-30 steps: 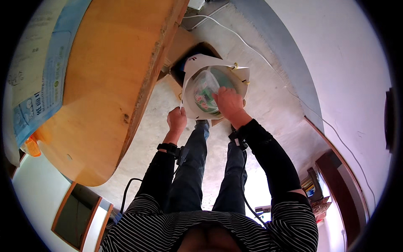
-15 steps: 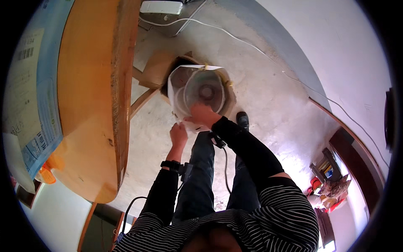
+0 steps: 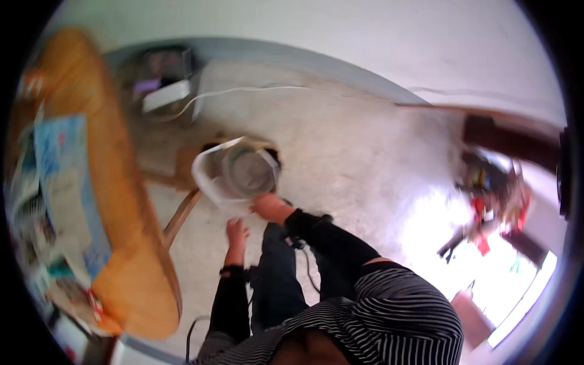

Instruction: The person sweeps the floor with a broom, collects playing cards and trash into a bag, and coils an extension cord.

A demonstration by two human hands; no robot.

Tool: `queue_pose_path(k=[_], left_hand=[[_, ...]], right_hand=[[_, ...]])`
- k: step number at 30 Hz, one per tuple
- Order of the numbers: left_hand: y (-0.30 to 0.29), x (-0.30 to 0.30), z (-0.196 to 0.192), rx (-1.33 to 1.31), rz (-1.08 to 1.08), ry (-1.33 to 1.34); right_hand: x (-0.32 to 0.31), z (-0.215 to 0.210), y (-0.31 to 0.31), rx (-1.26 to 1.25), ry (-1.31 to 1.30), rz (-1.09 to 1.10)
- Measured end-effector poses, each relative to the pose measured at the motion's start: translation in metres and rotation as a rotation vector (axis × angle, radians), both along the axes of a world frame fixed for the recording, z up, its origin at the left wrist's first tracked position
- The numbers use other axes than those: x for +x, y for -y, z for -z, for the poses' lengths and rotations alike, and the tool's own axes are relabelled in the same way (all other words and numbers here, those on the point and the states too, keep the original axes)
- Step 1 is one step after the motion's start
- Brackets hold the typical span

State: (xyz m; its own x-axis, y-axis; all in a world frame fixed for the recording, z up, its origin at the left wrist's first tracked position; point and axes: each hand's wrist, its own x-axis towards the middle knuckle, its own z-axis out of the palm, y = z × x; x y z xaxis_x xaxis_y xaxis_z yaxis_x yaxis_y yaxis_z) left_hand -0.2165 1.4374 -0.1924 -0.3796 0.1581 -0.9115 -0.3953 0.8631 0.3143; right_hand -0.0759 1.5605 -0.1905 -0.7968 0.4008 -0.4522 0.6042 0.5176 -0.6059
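Note:
Below me on the floor stands a cardboard box lined with a white plastic bag (image 3: 205, 177), with a round, translucent tub (image 3: 250, 173) inside it. My right hand (image 3: 271, 208) is closed at the near right rim of the bag, fingers wrapped over its edge. Just below that rim is my left hand (image 3: 237, 232), apart from the bag. Its fingers look a little spread and hold nothing that I can see. Motion blur softens both hands and the tub.
A wooden table (image 3: 137, 267) with a blue-and-white package (image 3: 73, 182) runs along the left. A brown wooden leg (image 3: 182, 217) stands beside the box. A white cable (image 3: 243, 89) crosses the floor behind. Cluttered items (image 3: 496, 194) lie at the right near a bright opening.
The view has swung, so the box sits further left and lower, and more of the room's right side shows. My left hand has come away from the bag's edge; my right stays at the rim.

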Motion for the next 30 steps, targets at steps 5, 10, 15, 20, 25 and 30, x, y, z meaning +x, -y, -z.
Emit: queue_pose_path(k=[5,10,15,20,25,30], left_hand=[[0.094,-0.022,-0.037,-0.054,0.115,0.059],[0.166,-0.025,-0.076,-0.216,0.523,0.005],[0.209,-0.009,-0.073,-0.593,0.489,-0.459],[0.139,0.095,-0.133,-0.280,0.775,-0.138],[0.055,0.246,-0.195,0.001,1.006,-0.065],[-0.012,0.442,-0.268,0.413,1.149,0.093]], right_hand=[[0.063,-0.080,-0.005,-0.029,-0.194,0.584],[0.258,-0.043,0.095,0.093,0.102,0.654],[0.460,-0.129,0.245,-0.176,0.549,1.065],[0.597,-0.138,0.479,-0.149,0.611,1.591],[0.629,-0.161,0.614,-0.176,0.324,2.420],[0.613,-0.229,0.611,-0.438,-0.156,2.764]])
